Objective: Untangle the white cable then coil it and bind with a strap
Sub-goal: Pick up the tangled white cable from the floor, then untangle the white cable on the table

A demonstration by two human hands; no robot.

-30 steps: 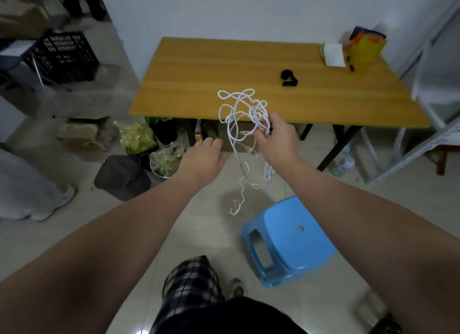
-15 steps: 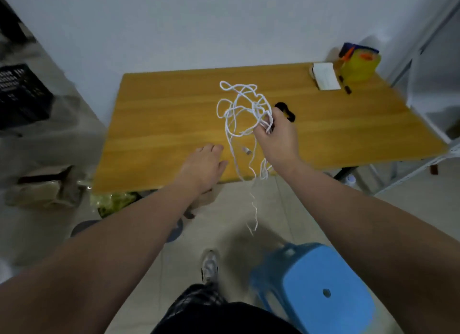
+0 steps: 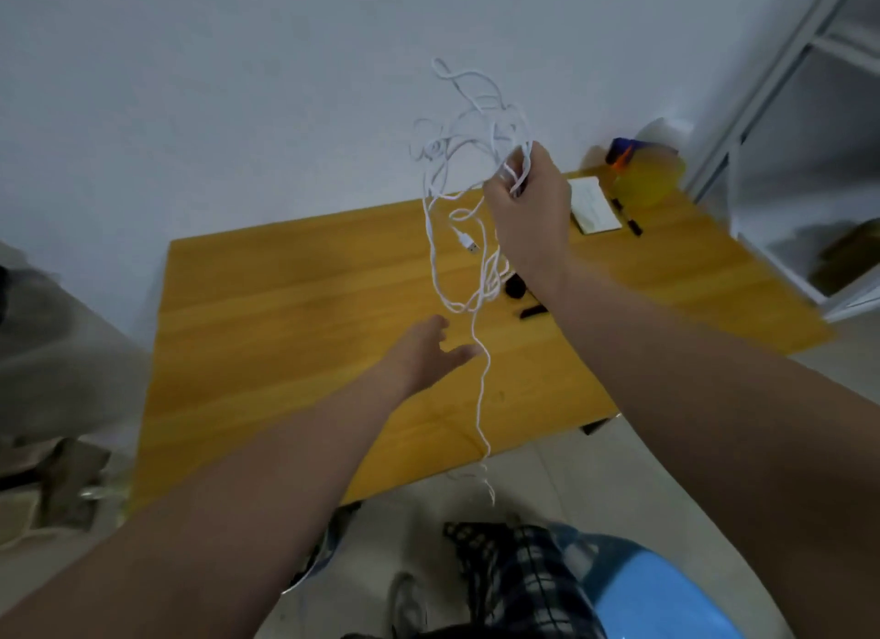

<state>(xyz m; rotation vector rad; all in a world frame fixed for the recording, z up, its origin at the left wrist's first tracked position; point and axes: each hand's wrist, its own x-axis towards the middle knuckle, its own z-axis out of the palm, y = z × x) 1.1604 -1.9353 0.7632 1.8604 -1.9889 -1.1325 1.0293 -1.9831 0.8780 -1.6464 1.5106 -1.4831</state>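
Wood table (image 3: 285, 333): beneath both hands, room to spread loops.
Right hand (image 3: 528, 219): raised, fingers curled round the tangled bunch.
Left hand (image 3: 424, 352): fingers loose, holding nothing, just beside the hanging tail; best take that tail and work it out slowly, no yanking.
Cable (image 3: 476, 129): in the air over the table; blurred, crossings unreadable.
Strap (image 3: 515, 286): black, on the table, partly behind right wrist.
Plug (image 3: 469, 244): dangles below the bunch; tail's end too blurred to tell.

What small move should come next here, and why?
Probably the left hand should pinch the strand dangling beside it and draw it out: the right hand grips the white cable in a tangled bunch above the table, and the left is open and empty.
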